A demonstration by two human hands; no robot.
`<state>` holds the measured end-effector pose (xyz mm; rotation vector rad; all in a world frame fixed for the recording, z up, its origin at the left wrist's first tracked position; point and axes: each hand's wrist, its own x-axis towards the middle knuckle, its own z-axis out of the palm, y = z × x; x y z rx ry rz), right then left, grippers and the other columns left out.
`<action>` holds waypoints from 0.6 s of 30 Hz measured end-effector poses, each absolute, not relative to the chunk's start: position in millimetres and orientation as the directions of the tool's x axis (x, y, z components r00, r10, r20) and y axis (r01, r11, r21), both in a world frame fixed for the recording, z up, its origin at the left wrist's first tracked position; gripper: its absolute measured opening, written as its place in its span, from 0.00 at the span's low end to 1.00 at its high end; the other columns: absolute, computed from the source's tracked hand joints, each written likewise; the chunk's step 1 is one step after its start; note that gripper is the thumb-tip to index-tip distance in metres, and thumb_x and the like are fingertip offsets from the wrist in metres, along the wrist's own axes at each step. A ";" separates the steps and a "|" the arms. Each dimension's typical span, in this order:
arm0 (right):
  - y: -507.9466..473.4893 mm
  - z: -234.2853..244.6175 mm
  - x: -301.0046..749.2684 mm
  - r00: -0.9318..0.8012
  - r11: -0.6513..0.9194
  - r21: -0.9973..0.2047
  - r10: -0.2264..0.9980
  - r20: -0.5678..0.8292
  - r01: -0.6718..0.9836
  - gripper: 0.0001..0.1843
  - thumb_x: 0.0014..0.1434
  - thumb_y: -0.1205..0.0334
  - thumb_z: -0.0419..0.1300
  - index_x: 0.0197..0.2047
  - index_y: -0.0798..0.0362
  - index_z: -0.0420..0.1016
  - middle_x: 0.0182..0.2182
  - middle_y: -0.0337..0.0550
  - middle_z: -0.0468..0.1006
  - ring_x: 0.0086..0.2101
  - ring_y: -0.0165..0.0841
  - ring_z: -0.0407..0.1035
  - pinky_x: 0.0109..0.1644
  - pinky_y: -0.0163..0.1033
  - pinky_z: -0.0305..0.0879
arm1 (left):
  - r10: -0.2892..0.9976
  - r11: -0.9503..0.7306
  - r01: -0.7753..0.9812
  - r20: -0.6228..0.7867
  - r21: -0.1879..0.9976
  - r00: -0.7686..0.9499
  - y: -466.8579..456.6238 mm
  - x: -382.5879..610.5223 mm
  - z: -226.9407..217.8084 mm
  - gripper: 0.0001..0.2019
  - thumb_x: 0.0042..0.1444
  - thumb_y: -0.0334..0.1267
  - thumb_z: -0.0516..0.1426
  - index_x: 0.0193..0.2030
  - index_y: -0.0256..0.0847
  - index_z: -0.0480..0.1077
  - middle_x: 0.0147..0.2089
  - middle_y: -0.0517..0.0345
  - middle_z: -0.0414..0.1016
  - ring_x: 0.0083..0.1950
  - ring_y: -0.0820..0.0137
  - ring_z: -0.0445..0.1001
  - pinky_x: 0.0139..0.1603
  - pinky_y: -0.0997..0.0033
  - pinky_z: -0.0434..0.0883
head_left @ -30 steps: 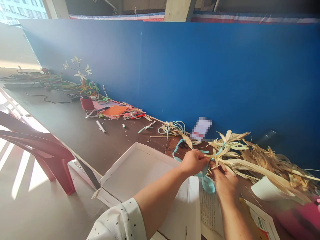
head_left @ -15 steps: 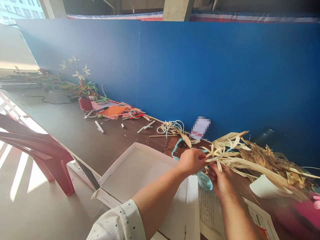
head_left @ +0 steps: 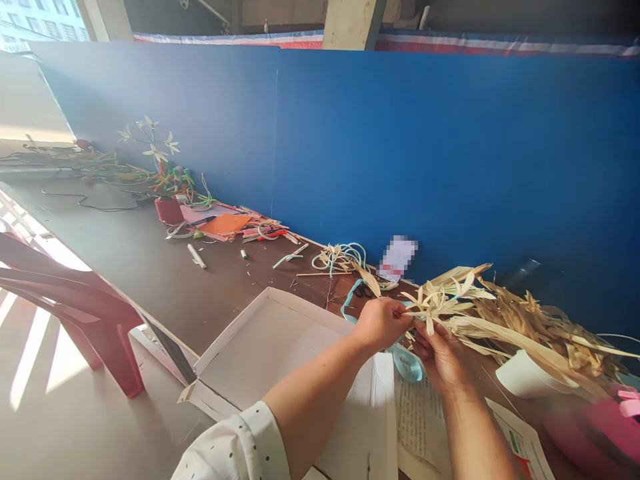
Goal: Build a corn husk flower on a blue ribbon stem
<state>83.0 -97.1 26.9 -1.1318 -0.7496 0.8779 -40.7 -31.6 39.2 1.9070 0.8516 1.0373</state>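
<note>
Head view: outstretched left hand (head_left: 383,323) and right hand (head_left: 440,357) both pinch straw flower (head_left: 443,301).

Pale dried-leaf flower (head_left: 440,303) with light blue ribbon (head_left: 406,363)
The flower tilts sideways, petals splayed; the ribbon loops under its stem.

We're in a craft workshop here: a long brown table (head_left: 125,247) runs along a blue partition (head_left: 400,153), strewn with paper scraps (head_left: 230,223), cord (head_left: 345,257) and heaped dried husks (head_left: 525,320), with handmade flowers (head_left: 155,143) at the far end and a plastic chair (head_left: 90,313) alongside.
</note>
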 end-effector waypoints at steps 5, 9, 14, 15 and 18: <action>-81.4 19.0 89.9 0.485 0.142 -0.983 0.872 0.067 -0.120 0.17 0.39 0.55 0.70 0.33 0.49 0.75 0.27 0.35 0.73 0.23 0.27 0.59 0.20 0.31 0.55 | 0.875 -0.371 0.197 0.271 0.907 0.400 -23.2 -34.8 30.9 0.09 0.49 0.39 0.56 0.32 0.38 0.76 0.24 0.63 0.69 0.27 0.77 0.63 0.27 0.78 0.56; -72.3 10.7 93.8 0.487 0.105 -0.985 0.873 0.026 -0.134 0.19 0.38 0.54 0.71 0.36 0.48 0.77 0.27 0.35 0.74 0.23 0.27 0.61 0.19 0.31 0.55 | 0.892 -0.364 0.233 0.265 0.902 0.367 -16.3 -31.1 23.8 0.09 0.50 0.39 0.55 0.31 0.39 0.76 0.26 0.62 0.71 0.29 0.76 0.65 0.28 0.78 0.57; -71.1 4.3 98.9 0.432 0.075 -0.972 0.901 -0.029 -0.222 0.19 0.35 0.57 0.74 0.33 0.47 0.77 0.23 0.32 0.70 0.22 0.25 0.59 0.19 0.29 0.54 | 0.890 -0.372 0.262 0.262 0.890 0.372 -13.8 -29.9 20.0 0.10 0.49 0.41 0.56 0.25 0.39 0.74 0.22 0.64 0.66 0.26 0.76 0.60 0.26 0.77 0.54; -71.8 3.9 99.8 0.416 0.072 -0.968 0.909 -0.036 -0.240 0.19 0.35 0.57 0.74 0.33 0.47 0.77 0.22 0.32 0.69 0.22 0.25 0.58 0.19 0.29 0.54 | 0.887 -0.371 0.257 0.259 0.892 0.384 -14.1 -30.0 20.2 0.10 0.49 0.41 0.56 0.25 0.39 0.73 0.21 0.64 0.65 0.26 0.77 0.60 0.26 0.77 0.54; -74.4 4.1 102.2 0.393 0.058 -0.961 0.918 -0.055 -0.270 0.17 0.36 0.57 0.74 0.32 0.47 0.77 0.21 0.31 0.67 0.22 0.24 0.57 0.20 0.28 0.54 | 0.884 -0.373 0.258 0.256 0.891 0.391 -15.4 -30.2 21.5 0.11 0.48 0.42 0.56 0.23 0.37 0.72 0.20 0.64 0.63 0.24 0.77 0.58 0.25 0.76 0.53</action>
